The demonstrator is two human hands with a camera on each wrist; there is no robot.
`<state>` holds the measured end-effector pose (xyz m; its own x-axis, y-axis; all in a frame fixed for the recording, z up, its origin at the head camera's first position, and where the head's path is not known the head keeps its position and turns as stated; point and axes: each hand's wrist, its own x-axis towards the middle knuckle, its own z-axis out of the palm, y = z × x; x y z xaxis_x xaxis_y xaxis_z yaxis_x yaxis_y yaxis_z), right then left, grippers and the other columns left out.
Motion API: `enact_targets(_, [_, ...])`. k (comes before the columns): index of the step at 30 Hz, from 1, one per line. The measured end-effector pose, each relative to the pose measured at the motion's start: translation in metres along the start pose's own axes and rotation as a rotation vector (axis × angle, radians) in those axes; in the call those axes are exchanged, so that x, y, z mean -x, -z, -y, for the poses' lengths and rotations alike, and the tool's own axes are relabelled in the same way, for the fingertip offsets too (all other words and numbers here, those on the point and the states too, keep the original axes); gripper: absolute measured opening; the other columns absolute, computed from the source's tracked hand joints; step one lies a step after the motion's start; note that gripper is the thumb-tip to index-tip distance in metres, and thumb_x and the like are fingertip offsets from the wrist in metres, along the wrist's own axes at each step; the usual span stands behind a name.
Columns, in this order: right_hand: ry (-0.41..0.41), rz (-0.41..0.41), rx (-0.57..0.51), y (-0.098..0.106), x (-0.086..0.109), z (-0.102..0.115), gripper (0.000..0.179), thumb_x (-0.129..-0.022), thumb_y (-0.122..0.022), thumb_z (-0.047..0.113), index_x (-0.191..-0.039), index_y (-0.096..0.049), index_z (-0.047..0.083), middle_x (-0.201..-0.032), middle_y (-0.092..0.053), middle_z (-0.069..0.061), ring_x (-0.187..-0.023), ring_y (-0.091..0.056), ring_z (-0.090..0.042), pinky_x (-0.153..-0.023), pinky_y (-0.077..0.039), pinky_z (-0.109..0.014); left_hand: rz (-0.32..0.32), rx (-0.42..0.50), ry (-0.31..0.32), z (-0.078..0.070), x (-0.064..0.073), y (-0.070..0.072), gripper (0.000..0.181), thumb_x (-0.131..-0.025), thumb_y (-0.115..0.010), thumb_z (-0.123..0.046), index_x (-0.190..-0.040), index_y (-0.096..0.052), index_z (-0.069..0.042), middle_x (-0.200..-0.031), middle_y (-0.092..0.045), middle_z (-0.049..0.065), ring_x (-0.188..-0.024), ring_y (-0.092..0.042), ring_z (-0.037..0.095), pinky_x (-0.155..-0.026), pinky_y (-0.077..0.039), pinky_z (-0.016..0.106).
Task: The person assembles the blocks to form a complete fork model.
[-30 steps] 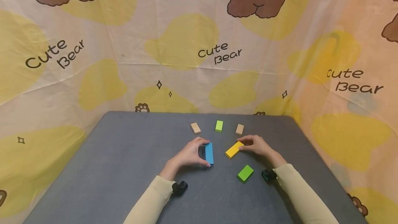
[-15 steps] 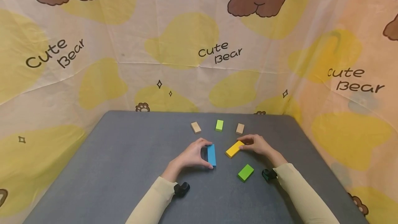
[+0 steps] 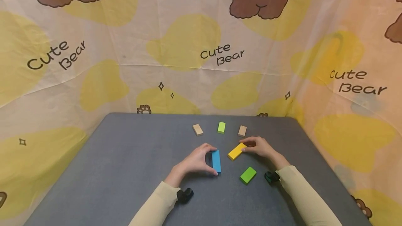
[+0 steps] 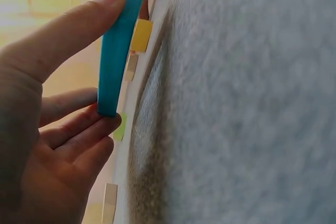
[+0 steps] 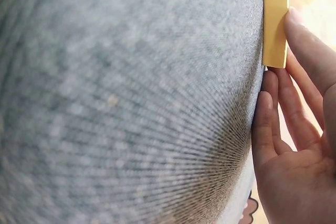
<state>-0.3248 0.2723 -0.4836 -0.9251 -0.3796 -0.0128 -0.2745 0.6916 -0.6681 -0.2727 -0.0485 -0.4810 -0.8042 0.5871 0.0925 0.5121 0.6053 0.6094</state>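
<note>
On the grey tabletop [image 3: 125, 163], the left hand [image 3: 196, 161] pinches a blue block [image 3: 216, 161] by its two ends, thumb at the near end and fingers [image 4: 79, 129] curled over the far end, so the block stands on its long narrow edge near the middle of the tabletop, a little toward the near edge. In the left wrist view the blue block [image 4: 116, 51] is clamped between the thumb and the fingers, its lower edge at the cloth. The right hand [image 3: 259, 147] holds a yellow block [image 3: 237, 151] at its far end, fingers bent round it; the block lies flat, slanting from that hand toward the blue one, and the two blocks are near but apart. In the right wrist view the fingers [image 5: 294, 77] lie against the yellow block [image 5: 275, 19] at its end and side. A larger green block [image 3: 248, 175] lies flat just nearer the near edge, between the two wrists. Toward the far edge lie three small blocks in a row: a tan block [image 3: 197, 129], a small green block [image 3: 221, 127] and another tan block [image 3: 242, 130], each apart from the others.
</note>
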Motion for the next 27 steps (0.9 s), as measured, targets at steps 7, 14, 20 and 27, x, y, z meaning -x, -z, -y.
enact_targets(7, [-0.003,-0.008,-0.002,0.0,0.001,0.001,0.042,-0.082,-0.075,0.035,-0.12,-0.069,0.017,-0.121,-0.069,-0.008,-0.104,-0.065,-0.019,-0.092,-0.056,-0.039,0.001,-0.019,-0.017,-0.001,-0.001,-0.005,0.085,-0.064,-0.086,-0.05,-0.135,-0.054,-0.016,-0.129,-0.054,0.0,-0.118,-0.055,0.014,-0.104,-0.047,0.033])
enact_targets(14, [-0.025,-0.008,0.0,-0.001,0.001,0.001,0.043,-0.082,-0.074,0.037,-0.12,-0.068,0.018,-0.121,-0.069,-0.008,-0.103,-0.064,-0.019,-0.093,-0.055,-0.04,0.019,-0.018,-0.009,-0.004,0.0,-0.007,0.086,-0.065,-0.085,-0.051,-0.136,-0.053,-0.016,-0.129,-0.054,0.0,-0.117,-0.054,0.014,-0.103,-0.048,0.033])
enact_targets(20, [-0.026,-0.015,0.0,-0.003,0.001,-0.001,0.041,-0.083,-0.074,0.036,-0.12,-0.068,0.018,-0.12,-0.069,-0.007,-0.103,-0.063,-0.018,-0.093,-0.055,-0.04,0.025,-0.022,-0.006,-0.006,0.001,-0.011,0.085,-0.064,-0.086,-0.051,-0.135,-0.054,-0.017,-0.128,-0.055,-0.001,-0.115,-0.055,0.013,-0.101,-0.048,0.03])
enact_targets(27, [-0.025,-0.014,-0.004,-0.002,0.001,-0.001,0.042,-0.083,-0.074,0.036,-0.12,-0.068,0.018,-0.12,-0.069,-0.007,-0.101,-0.063,-0.018,-0.093,-0.055,-0.039,0.048,-0.022,0.004,-0.008,0.0,-0.013,0.085,-0.064,-0.085,-0.053,-0.135,-0.054,-0.017,-0.125,-0.055,-0.002,-0.11,-0.055,0.011,-0.097,-0.048,0.027])
